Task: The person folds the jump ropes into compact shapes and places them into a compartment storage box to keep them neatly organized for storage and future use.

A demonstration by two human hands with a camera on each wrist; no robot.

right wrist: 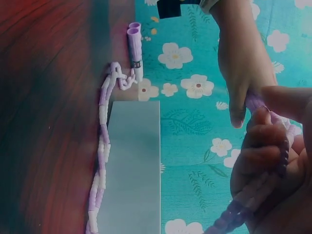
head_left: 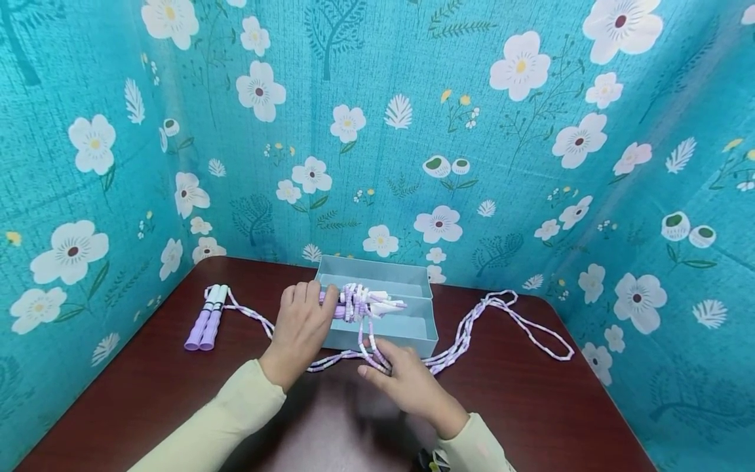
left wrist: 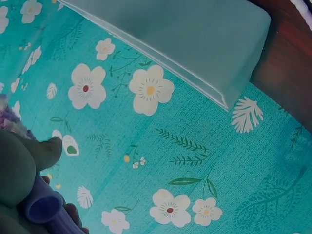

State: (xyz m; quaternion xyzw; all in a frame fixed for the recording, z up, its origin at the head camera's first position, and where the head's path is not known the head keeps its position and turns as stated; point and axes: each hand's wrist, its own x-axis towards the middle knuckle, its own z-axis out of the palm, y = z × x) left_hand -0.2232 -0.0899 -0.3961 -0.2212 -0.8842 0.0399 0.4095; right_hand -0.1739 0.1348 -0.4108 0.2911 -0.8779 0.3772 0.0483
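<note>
My left hand point(head_left: 303, 328) grips the purple handles point(left wrist: 44, 207) of a beaded jump rope. White and lilac beaded rope point(head_left: 354, 303) is wound around these handles, just beyond the fingers, and their white ends stick out to the right. Below and to the right, my right hand point(head_left: 409, 383) holds looped strands point(head_left: 367, 351) hanging from the bundle; in the right wrist view its fingers point(right wrist: 263, 158) curl around the beads. Both hands are raised in front of a pale grey-blue box point(head_left: 419, 344), with the bundle overlapping its interior in the head view.
Another jump rope lies on the dark red-brown table point(head_left: 147, 393). Its two purple-and-white handles point(head_left: 206, 318) rest at the left, and its beaded rope point(head_left: 463, 334) runs along the box's front to a loop at the right. A flowered teal cloth point(head_left: 377, 164) surrounds the table's back and sides.
</note>
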